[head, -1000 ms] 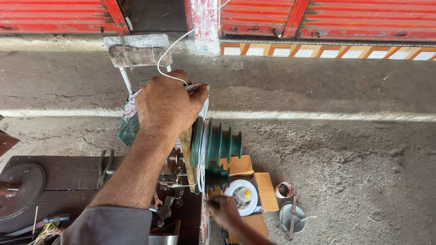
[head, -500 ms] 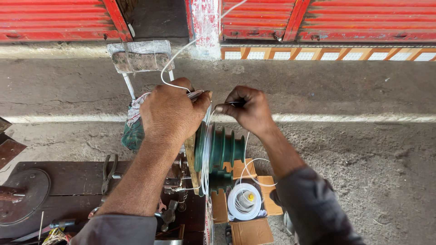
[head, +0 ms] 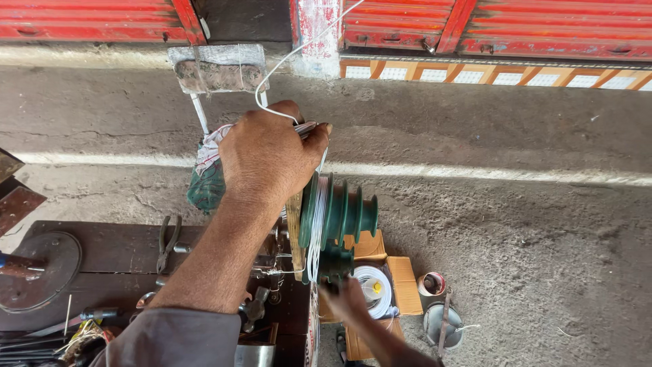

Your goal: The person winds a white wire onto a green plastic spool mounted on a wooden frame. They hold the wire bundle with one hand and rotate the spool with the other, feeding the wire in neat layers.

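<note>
Small roadside repair workshop, open to street. Dark, dirty wooden bench (head: pixel 115 255) near left, pliers (head: pixel 167 243) and metal bits lying on it. Green stepped winding wheel (head: pixel 339 211) with white wire (head: pixel 316 228) at bench edge. Wire spool (head: pixel 373 289) in cardboard box (head: pixel 401 278) on rough concrete ground (head: pixel 530 224). Red metal shutters (head: pixel 516 24) far behind.

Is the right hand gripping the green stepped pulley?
No, the right hand hangs blurred below the green stepped pulley, near a white wire coil.
</note>
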The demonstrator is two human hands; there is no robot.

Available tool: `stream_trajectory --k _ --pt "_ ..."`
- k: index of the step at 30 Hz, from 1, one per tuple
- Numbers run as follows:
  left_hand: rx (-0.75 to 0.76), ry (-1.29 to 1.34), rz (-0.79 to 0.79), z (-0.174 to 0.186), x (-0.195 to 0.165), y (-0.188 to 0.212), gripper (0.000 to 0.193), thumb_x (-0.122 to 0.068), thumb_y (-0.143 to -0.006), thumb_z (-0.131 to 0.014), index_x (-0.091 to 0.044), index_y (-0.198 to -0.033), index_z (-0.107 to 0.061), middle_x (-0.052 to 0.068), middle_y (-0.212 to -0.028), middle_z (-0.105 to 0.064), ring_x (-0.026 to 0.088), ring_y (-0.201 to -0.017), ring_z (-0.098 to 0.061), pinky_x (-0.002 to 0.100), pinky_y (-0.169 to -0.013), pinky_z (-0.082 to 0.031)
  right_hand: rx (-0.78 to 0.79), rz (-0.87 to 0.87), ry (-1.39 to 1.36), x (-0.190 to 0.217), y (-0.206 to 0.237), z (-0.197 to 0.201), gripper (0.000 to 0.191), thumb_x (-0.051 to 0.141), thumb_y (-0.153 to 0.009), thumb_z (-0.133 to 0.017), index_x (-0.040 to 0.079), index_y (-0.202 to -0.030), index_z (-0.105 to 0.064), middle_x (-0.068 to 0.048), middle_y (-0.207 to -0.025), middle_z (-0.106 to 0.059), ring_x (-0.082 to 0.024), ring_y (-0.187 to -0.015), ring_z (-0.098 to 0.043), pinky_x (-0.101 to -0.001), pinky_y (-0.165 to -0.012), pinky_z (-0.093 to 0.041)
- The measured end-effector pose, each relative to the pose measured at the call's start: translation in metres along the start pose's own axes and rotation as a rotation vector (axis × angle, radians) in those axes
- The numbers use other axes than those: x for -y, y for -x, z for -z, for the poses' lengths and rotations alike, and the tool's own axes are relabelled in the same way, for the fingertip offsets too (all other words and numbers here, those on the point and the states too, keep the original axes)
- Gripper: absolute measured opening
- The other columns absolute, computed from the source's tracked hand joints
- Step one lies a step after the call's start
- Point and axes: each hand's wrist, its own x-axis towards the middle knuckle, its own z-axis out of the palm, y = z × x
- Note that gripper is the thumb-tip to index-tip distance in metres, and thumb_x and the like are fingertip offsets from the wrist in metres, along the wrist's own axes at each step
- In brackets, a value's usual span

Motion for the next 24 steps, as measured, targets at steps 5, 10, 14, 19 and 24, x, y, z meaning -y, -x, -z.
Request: stream_trajectory --k 5,10,14,19,24 --pt "-0.007 -0.005 -0.01 0.001 -0.002 -0.002 0.044 -0.06 -0.091 -0.069 -0.016 -0.095 -0.072 0.006 -0.074 -0.074 0.022 -0.073 -0.075 0.044 -0.065 -0.062 -0.287 0.873 0.256 0.09 0.099 0.085 0.022 0.015 -0.09 -0.081 0.007 -0.074 -0.068 -0.005 -0.065 -0.065 -0.011 -0.051 -0.059 -0.0266 -0.042 -0.052" --pt "-0.025 0.016 0.007 0.005 -0.004 -0.001 0.043 -0.058 -0.087 -0.073 -0.015 -0.089 -0.073 0.008 -0.077 -0.074 0.026 -0.08 -0.075 0.047 -0.073 -0.06 -0.667 1.342 0.601 0.18 0.094 0.216 0.029 0.017 -0.086 -0.084 0.015 -0.069 -0.06 0.0 -0.06 -0.055 -0.011 -0.056 -0.059 -0.0264 -0.047 -0.052" --pt "-0.023 0.037 0.007 0.005 -0.003 0.002 0.041 -0.056 -0.088 -0.074 -0.014 -0.091 -0.072 0.01 -0.079 -0.074 0.028 -0.081 -0.075 0.048 -0.073 -0.06 -0.556 1.114 0.119 0.197 0.005 0.281 0.029 0.032 -0.085 -0.085 0.01 -0.079 -0.066 -0.003 -0.075 -0.068 -0.011 -0.066 -0.068 -0.0298 -0.058 -0.058" --pt "-0.008 0.044 0.015 0.004 -0.001 0.001 0.042 -0.056 -0.088 -0.074 -0.014 -0.09 -0.072 0.01 -0.078 -0.074 0.029 -0.08 -0.075 0.048 -0.072 -0.061 -0.126 0.52 -0.427 0.111 -0.15 0.21 0.024 0.028 -0.093 -0.079 0.004 -0.091 -0.075 -0.011 -0.078 -0.073 -0.019 -0.069 -0.07 -0.035 -0.063 -0.059" --pt "-0.02 0.011 -0.002 0.005 -0.001 0.004 0.043 -0.057 -0.091 -0.071 -0.015 -0.093 -0.071 0.007 -0.074 -0.074 0.023 -0.073 -0.076 0.044 -0.064 -0.062 0.281 0.242 -1.028 -0.011 -0.124 0.056 0.035 0.019 -0.094 -0.07 0.0 -0.123 -0.067 -0.01 -0.11 -0.075 -0.02 -0.094 -0.073 -0.0364 -0.079 -0.062"
